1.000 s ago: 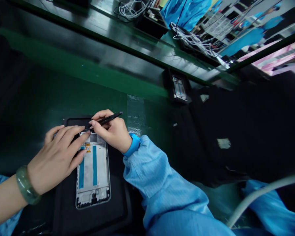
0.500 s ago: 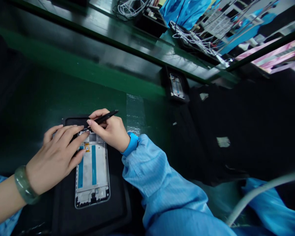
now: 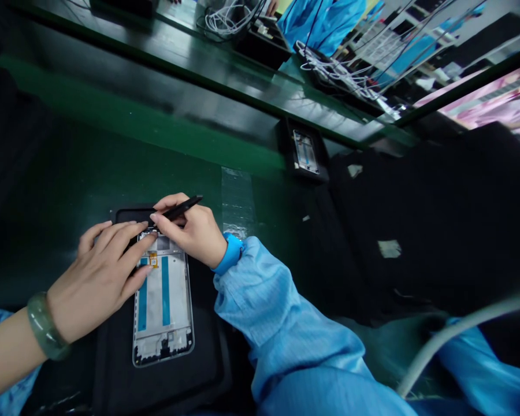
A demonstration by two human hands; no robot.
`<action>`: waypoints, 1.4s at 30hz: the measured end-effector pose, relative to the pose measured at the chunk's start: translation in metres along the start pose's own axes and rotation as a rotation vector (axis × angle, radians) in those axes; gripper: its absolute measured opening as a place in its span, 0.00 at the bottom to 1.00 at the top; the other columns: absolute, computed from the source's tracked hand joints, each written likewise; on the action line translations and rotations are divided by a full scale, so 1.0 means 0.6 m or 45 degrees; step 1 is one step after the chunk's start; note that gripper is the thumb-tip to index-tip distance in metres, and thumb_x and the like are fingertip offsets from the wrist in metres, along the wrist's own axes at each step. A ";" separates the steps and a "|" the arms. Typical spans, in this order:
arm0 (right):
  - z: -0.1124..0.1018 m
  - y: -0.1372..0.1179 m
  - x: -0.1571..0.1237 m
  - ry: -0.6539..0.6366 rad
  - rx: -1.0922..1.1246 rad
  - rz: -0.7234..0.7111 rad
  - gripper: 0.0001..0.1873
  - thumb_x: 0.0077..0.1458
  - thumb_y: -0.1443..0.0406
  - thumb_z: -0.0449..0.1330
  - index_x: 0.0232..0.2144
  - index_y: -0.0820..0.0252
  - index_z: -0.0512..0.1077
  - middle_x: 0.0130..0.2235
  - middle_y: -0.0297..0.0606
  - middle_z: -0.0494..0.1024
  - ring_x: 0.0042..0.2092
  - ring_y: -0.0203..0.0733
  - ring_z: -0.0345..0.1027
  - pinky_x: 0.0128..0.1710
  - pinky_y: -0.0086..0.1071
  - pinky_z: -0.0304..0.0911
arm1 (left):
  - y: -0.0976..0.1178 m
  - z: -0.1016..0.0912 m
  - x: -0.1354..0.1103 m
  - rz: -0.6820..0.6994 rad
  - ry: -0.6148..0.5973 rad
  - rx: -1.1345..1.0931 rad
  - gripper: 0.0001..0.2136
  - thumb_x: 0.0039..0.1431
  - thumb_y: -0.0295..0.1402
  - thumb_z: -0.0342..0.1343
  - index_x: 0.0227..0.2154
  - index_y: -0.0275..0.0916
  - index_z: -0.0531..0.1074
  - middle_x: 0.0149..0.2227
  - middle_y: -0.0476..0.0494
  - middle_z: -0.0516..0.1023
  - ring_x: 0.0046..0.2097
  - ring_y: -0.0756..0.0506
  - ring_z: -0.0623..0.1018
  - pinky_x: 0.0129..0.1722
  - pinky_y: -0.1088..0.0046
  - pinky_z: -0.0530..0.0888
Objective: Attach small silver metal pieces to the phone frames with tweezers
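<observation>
A phone mid-frame (image 3: 177, 300) with its silvery inner side up, two blue strips and an orange flex cable (image 3: 153, 259) lies on a black padded tray (image 3: 210, 358). My left hand (image 3: 101, 271) rests with its fingers spread over the upper left of the frame, fingertips at its top edge. In my right hand (image 3: 195, 231) a slim black pen-shaped tool (image 3: 184, 206) is pinched between thumb and fingers. Its tip points down at the frame's top edge, beside my left fingertips. My fingers hide the exact contact point.
Another phone frame (image 3: 306, 152) sits in a black holder near the shelf edge. Dark padded material with pale tape patches (image 3: 389, 249) covers the right side. Clear tape (image 3: 237, 199) is stuck on the green tabletop (image 3: 112, 156). Bundled white cables (image 3: 229, 17) lie on the shelf behind.
The right hand and its tool have shifted very slightly left. My left hand and the phone frame look almost unmoved, while the background has slid a little leftward.
</observation>
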State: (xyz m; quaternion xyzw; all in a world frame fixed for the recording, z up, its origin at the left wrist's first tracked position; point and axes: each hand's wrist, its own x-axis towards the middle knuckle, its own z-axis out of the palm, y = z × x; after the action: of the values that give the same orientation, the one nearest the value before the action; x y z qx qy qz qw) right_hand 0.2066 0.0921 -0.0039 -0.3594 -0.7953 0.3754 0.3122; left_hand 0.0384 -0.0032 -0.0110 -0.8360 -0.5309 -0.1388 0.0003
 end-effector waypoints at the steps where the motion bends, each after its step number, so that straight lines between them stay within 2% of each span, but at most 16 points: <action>1: 0.000 -0.001 0.001 0.015 -0.020 -0.016 0.08 0.57 0.62 0.57 0.38 0.60 0.69 0.37 0.34 0.76 0.35 0.32 0.73 0.37 0.25 0.69 | 0.000 -0.001 0.000 0.007 0.005 0.010 0.18 0.62 0.38 0.45 0.53 0.37 0.65 0.52 0.34 0.68 0.53 0.35 0.68 0.54 0.49 0.60; 9: 0.006 0.001 -0.006 0.061 -0.154 -0.055 0.10 0.58 0.62 0.54 0.40 0.61 0.68 0.36 0.35 0.77 0.35 0.33 0.73 0.37 0.26 0.69 | 0.001 -0.005 0.004 0.027 0.021 0.086 0.18 0.61 0.37 0.45 0.51 0.36 0.66 0.51 0.34 0.70 0.51 0.35 0.69 0.53 0.49 0.61; 12: 0.003 0.000 -0.010 0.043 -0.310 -0.207 0.12 0.60 0.62 0.51 0.42 0.60 0.69 0.37 0.37 0.77 0.36 0.35 0.72 0.39 0.28 0.68 | 0.002 -0.006 0.004 0.024 0.029 0.091 0.17 0.61 0.37 0.45 0.50 0.36 0.67 0.50 0.34 0.70 0.52 0.36 0.70 0.54 0.50 0.62; 15: -0.025 0.001 -0.007 0.144 -0.438 -0.422 0.11 0.61 0.62 0.50 0.41 0.57 0.70 0.38 0.37 0.77 0.39 0.37 0.71 0.43 0.31 0.67 | 0.003 -0.007 0.004 0.027 0.006 0.107 0.18 0.61 0.36 0.45 0.51 0.37 0.67 0.52 0.33 0.70 0.54 0.36 0.69 0.55 0.50 0.61; 17: -0.052 0.008 -0.002 0.274 -0.554 -0.423 0.10 0.61 0.64 0.50 0.39 0.57 0.71 0.38 0.38 0.76 0.44 0.41 0.68 0.47 0.37 0.65 | 0.004 -0.008 0.004 0.030 -0.011 0.106 0.18 0.62 0.36 0.45 0.52 0.39 0.66 0.53 0.34 0.69 0.54 0.37 0.69 0.56 0.51 0.61; 18: -0.063 0.013 0.002 0.285 -0.640 -0.377 0.10 0.61 0.66 0.50 0.40 0.58 0.71 0.39 0.40 0.76 0.47 0.44 0.66 0.50 0.40 0.63 | 0.005 -0.008 0.004 0.032 -0.013 0.104 0.17 0.61 0.35 0.46 0.52 0.40 0.66 0.54 0.34 0.69 0.54 0.37 0.69 0.56 0.51 0.61; 19: -0.072 0.019 0.005 0.226 -0.727 -0.320 0.11 0.60 0.66 0.51 0.42 0.60 0.71 0.42 0.42 0.75 0.49 0.46 0.64 0.50 0.42 0.61 | 0.005 -0.008 0.004 0.035 -0.011 0.102 0.17 0.61 0.35 0.46 0.52 0.40 0.67 0.54 0.34 0.69 0.54 0.37 0.70 0.56 0.51 0.61; 22: -0.075 0.037 0.013 -0.168 -0.867 -0.131 0.13 0.61 0.65 0.51 0.45 0.63 0.70 0.45 0.46 0.73 0.47 0.46 0.64 0.48 0.41 0.62 | 0.005 -0.006 0.004 0.047 -0.001 0.100 0.17 0.61 0.35 0.47 0.51 0.38 0.68 0.53 0.33 0.69 0.53 0.36 0.71 0.55 0.50 0.62; 24: -0.067 0.043 0.018 -0.345 -0.896 -0.051 0.13 0.63 0.63 0.50 0.43 0.63 0.70 0.44 0.45 0.73 0.45 0.44 0.64 0.46 0.38 0.63 | 0.004 -0.004 0.004 0.056 -0.004 0.098 0.17 0.61 0.36 0.46 0.51 0.38 0.68 0.54 0.32 0.69 0.53 0.36 0.71 0.55 0.50 0.63; 27: -0.071 0.048 0.037 -0.420 -0.970 0.040 0.14 0.63 0.59 0.50 0.43 0.61 0.70 0.44 0.43 0.73 0.48 0.43 0.64 0.45 0.34 0.62 | -0.004 -0.005 0.002 0.029 0.007 0.059 0.19 0.62 0.39 0.46 0.53 0.39 0.66 0.55 0.34 0.68 0.55 0.36 0.69 0.57 0.49 0.61; 30: -0.104 0.065 0.078 -0.309 -1.030 0.265 0.14 0.62 0.58 0.51 0.42 0.59 0.71 0.46 0.42 0.72 0.51 0.43 0.64 0.48 0.33 0.60 | -0.019 -0.010 0.001 -0.087 0.084 0.019 0.22 0.62 0.41 0.44 0.56 0.39 0.62 0.58 0.33 0.64 0.61 0.34 0.63 0.59 0.47 0.59; 33: -0.137 0.097 0.138 -0.058 -1.097 0.502 0.18 0.64 0.61 0.46 0.44 0.68 0.69 0.48 0.53 0.71 0.52 0.50 0.64 0.49 0.38 0.60 | -0.035 -0.014 0.002 -0.179 0.162 0.019 0.23 0.62 0.42 0.43 0.57 0.37 0.61 0.59 0.32 0.62 0.63 0.33 0.59 0.59 0.45 0.58; 35: -0.144 0.117 0.176 0.084 -1.106 0.647 0.21 0.66 0.61 0.42 0.47 0.72 0.67 0.48 0.57 0.70 0.51 0.50 0.66 0.48 0.40 0.61 | -0.043 -0.012 0.002 -0.202 0.157 0.020 0.22 0.62 0.42 0.43 0.55 0.37 0.62 0.59 0.32 0.63 0.63 0.33 0.59 0.59 0.44 0.58; 37: -0.146 0.130 0.204 0.166 -1.089 0.761 0.21 0.66 0.60 0.42 0.47 0.70 0.67 0.47 0.54 0.72 0.48 0.47 0.68 0.46 0.38 0.63 | -0.047 -0.005 -0.001 -0.208 0.125 0.023 0.22 0.62 0.43 0.44 0.55 0.37 0.64 0.59 0.33 0.63 0.63 0.33 0.59 0.58 0.43 0.59; 39: -0.155 0.137 0.213 0.229 -1.088 0.865 0.19 0.64 0.58 0.47 0.47 0.66 0.67 0.46 0.47 0.73 0.46 0.44 0.69 0.45 0.39 0.66 | -0.049 0.004 -0.005 -0.200 0.094 0.029 0.22 0.61 0.43 0.44 0.54 0.38 0.65 0.58 0.33 0.64 0.62 0.33 0.59 0.57 0.42 0.59; 42: -0.200 0.143 0.182 0.329 -1.154 1.012 0.17 0.60 0.60 0.55 0.49 0.63 0.66 0.50 0.43 0.70 0.47 0.43 0.68 0.46 0.43 0.67 | -0.047 0.014 -0.012 -0.161 0.078 0.046 0.21 0.61 0.42 0.45 0.54 0.39 0.65 0.58 0.33 0.65 0.62 0.33 0.60 0.57 0.41 0.60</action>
State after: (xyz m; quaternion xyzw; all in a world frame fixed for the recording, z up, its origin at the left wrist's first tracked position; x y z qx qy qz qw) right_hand 0.2675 0.2643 0.0131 -0.7678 -0.6366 0.0413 0.0585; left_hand 0.0124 0.0039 -0.0250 -0.7959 -0.5850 -0.1545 0.0231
